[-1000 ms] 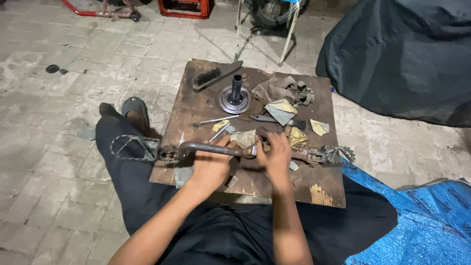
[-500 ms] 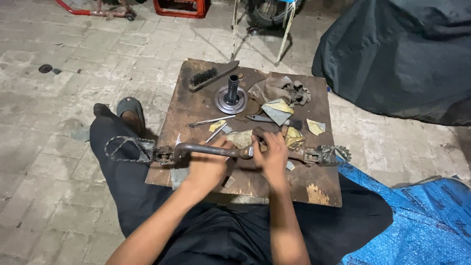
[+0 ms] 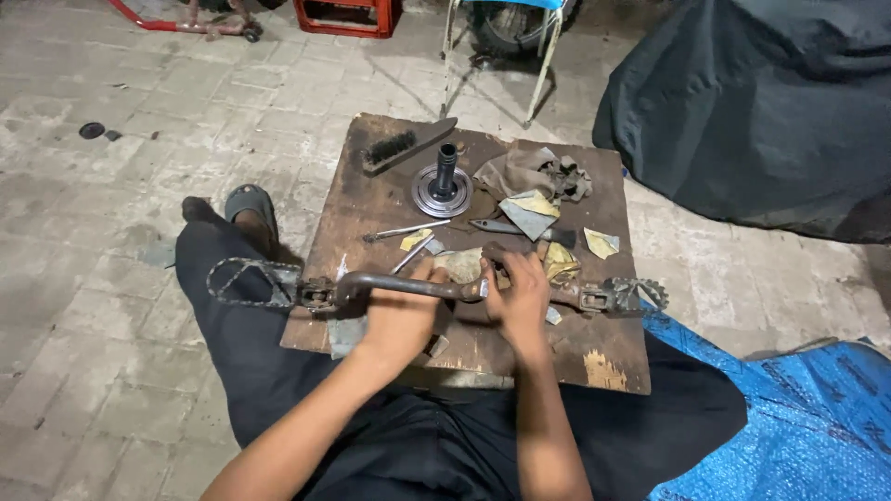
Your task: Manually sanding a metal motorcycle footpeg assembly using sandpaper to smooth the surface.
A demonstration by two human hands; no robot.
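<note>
A long rusty footrest bar with toothed foot pegs at both ends lies across the near part of a brown wooden board. My left hand grips the bar near its middle. My right hand is closed on the bar's centre, pressing a scrap of sandpaper against it. The left peg hangs off the board over my black trouser leg; the right peg sits at the board's right edge.
On the board lie a wire brush, a round metal hub with a shaft, a dirty rag, thin metal tools and yellow sandpaper pieces. A dark cover is at right, blue tarp near right, stand legs behind.
My hands stay on the bar; the right hand has shifted slightly along its centre. The camera view has drifted a little.
</note>
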